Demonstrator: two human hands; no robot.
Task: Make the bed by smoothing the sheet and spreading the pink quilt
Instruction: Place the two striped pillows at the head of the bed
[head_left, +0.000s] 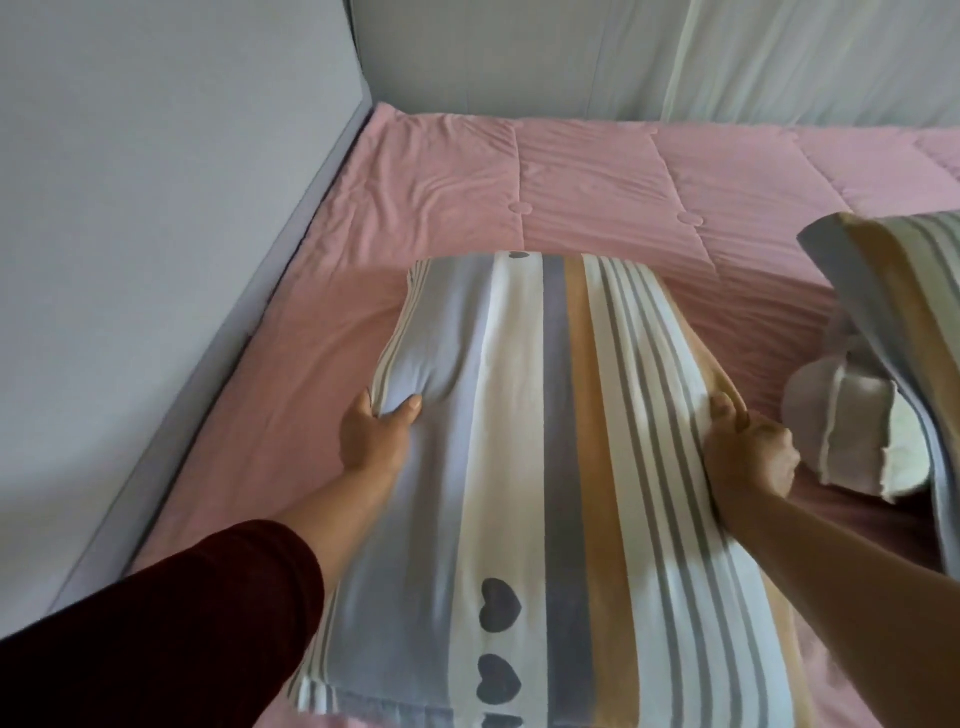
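The fingers (410, 404) of the left hand (374, 434) were curled into the left edge of the striped pillow (545, 415), with the thumb on top and the cloth bunched in the grip. The right hand (748, 457) was closed in the same way on the right edge, a fold of the cover being pinched. The pillow was held by both sides, probably so that it could be set down straight and not twisted. Its far end was pointed toward the pink quilt (587, 192); whether it rested on the bed or was lifted a little could not be told. The quilt was laid flat across the far part of the bed, from the grey panel (156, 234) on the left to the right border, with small wrinkles in it. The pink sheet (311, 364) was seen bare and rather smooth on the near left. A second pillow (893, 312) was leaned at the right, just beside a white cloth (841, 436), apparently to keep the middle free.
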